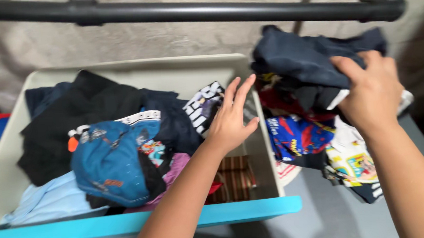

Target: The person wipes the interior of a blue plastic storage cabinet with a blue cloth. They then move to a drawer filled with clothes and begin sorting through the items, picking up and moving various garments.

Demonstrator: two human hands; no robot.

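- Clothes make up the whole scene: a loose bundle of small garments (pixel 315 107) is bunched under the right hand (pixel 369 95), whose fingers (pixel 348 67) are clenched into the dark navy piece (pixel 307 60) on top. It hangs just right of the bin, above a grey floor (pixel 323 210).
- Slipping looks like the likeliest trouble. Only the top navy layer seems truly gripped; the red-and-blue printed piece (pixel 298 138) and the white cartoon-print piece (pixel 354 163) dangle below it and could slide free onto the floor.
- The left hand (pixel 229 120) is released, fingers spread, holding nothing. It hovers over the right end of the cream bin (pixel 134 70), near a black-and-white printed shirt (pixel 203 104). If it dips, it may snag and drag out more than one item.
- The bin is already heaped: black garments (pixel 68 124), blue shorts (pixel 110 161), a pale blue piece (pixel 48 200) and a striped item (pixel 233 177) lie tangled. Adding or pulling anything could tip the heap over the teal front rim (pixel 139 221).
- A black rail (pixel 189 11) crosses close above. Lifting the bundle carelessly could catch cloth on its end cap (pixel 388 9) and pull the bundle apart.
- The frame is slightly blurred around the right hand, so how firm that grip is I cannot tell exactly.
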